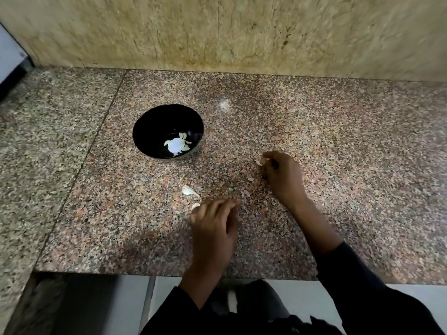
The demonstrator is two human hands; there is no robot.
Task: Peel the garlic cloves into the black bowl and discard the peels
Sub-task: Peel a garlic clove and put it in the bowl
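The black bowl [150,128] sits on the speckled granite counter [338,141] and holds several peeled garlic cloves [184,137] around a bright glare spot. My right hand [283,175] lies to the right of the bowl, its fingers curled and pinching a pale piece of garlic peel [262,161]. My left hand [215,226] rests nearer the front edge with curled fingers; a pale peel [195,206] shows at its fingertips, and whether it is held I cannot tell. A larger peel [189,190] and small peel scraps [245,193] lie between the hands.
A marbled stone wall [217,32] rises behind the counter. The counter's front edge [121,273] runs below my left hand, with floor tiles under it. A white and dark object [9,61] stands at the far left.
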